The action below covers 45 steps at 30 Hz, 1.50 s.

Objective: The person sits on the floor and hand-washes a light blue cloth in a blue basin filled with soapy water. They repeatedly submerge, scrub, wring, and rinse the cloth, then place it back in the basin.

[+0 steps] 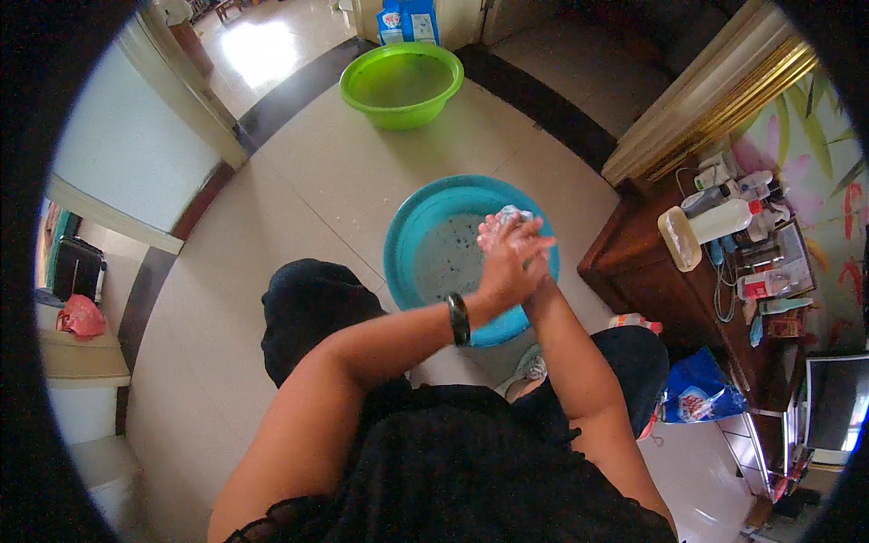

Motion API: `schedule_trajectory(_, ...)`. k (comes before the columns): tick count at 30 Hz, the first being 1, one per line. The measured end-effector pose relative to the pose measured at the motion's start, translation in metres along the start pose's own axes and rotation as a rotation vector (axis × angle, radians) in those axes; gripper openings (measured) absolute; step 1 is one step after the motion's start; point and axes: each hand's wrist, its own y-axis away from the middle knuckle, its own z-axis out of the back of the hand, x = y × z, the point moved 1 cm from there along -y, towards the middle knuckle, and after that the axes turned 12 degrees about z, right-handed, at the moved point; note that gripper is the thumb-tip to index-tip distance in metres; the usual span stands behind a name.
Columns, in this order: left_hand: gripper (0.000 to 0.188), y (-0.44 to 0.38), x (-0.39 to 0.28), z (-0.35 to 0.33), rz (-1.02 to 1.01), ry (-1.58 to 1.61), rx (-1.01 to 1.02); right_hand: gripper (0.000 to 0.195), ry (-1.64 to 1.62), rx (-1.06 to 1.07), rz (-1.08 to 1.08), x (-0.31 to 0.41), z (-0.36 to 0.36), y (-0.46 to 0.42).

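A blue plastic basin [414,203] stands on the floor in front of me, with greyish, speckled water [445,261] in it. Over its right side my left hand [508,268], with a dark bangle on the wrist, lies across my right hand [540,261]; which arm is which I read from the sides of the picture. Both hands look wet and sudsy. Between them a small wad of white, soapy cloth [514,214] shows at the top, pressed by the palms. Much of the cloth and of the lower hand's fingers is hidden, and the upper hand is slightly blurred.
A green plastic basin [400,112] holding dark water stands farther off, before a blue packet [407,24]. On the right, a brown wooden cabinet [611,251] bears a soap dish [679,239], a white bottle [723,220] and other bottles. A blue bag [703,394] lies beside my right knee.
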Motion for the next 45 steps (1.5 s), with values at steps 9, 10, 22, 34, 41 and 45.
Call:
schedule_trajectory(9, 0.035, 0.006, 0.017, -0.019, 0.317, 0.181, 0.095, 0.045, -0.068, 0.053, -0.025, 0.007, 0.004, -0.001)
schedule_trajectory(10, 0.035, 0.007, 0.018, -0.021, 0.297, 0.145, 0.054, 0.049, -0.123, 0.143, 0.016, 0.007, 0.004, -0.001)
schedule_trajectory(22, 0.027, 0.001, -0.012, 0.001, 0.237, 0.138, -0.056, 0.035, -1.407, -0.507, -0.357, 0.007, 0.01, -0.007)
schedule_trajectory(34, 0.03, 0.017, 0.047, -0.076, 0.509, 0.187, -0.225, 0.034, -0.06, 0.092, 0.034, 0.007, 0.01, -0.007)
schedule_trajectory(41, 0.04, -0.017, 0.092, -0.031, 0.775, 0.545, -0.039, 0.037, 0.138, -0.121, -0.053, -0.005, -0.007, 0.002)
schedule_trajectory(45, 0.053, -0.033, 0.095, -0.003, 0.859, 0.843, -0.052, 0.04, 0.316, -0.106, 0.017, 0.006, -0.018, 0.002)
